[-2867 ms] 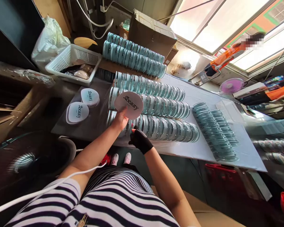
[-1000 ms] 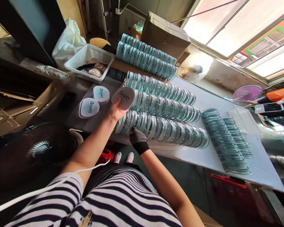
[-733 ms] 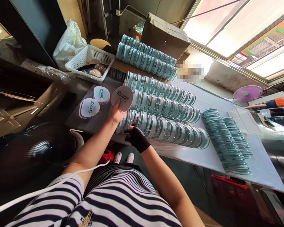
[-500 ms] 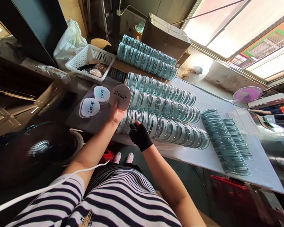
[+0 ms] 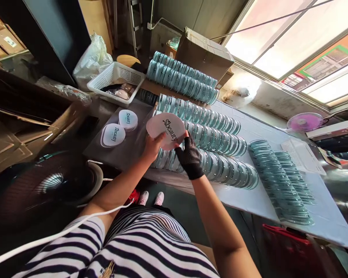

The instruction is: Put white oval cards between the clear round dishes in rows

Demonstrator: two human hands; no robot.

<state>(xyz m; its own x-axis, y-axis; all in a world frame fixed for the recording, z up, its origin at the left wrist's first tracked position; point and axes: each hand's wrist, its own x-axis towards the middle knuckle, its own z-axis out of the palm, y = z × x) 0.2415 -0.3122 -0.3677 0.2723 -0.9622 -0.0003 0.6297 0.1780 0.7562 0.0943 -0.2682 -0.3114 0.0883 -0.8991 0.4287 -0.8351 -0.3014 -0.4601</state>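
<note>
My left hand point(image 5: 152, 146) holds a small stack of round white cards point(image 5: 165, 129) printed with the word "beauty", lifted above the table. My right hand point(image 5: 189, 156), in a black mesh glove, grips the right edge of the top card. Just below and behind the hands lie three long rows of clear round teal-tinted cases point(image 5: 220, 166) standing on edge. Two low piles of the same white cards point(image 5: 113, 134) sit on the table to the left.
A white mesh basket point(image 5: 116, 77), a plastic bag point(image 5: 91, 61) and a cardboard box point(image 5: 204, 54) stand at the back. More cases fill a far double row point(image 5: 182, 79) and two fanned lines point(image 5: 281, 181) to the right. A fan point(image 5: 46, 185) sits low left.
My right hand has risen from the near row of cases up to the white card in my left hand and taken hold of its edge. The card stack has tilted flatter.
</note>
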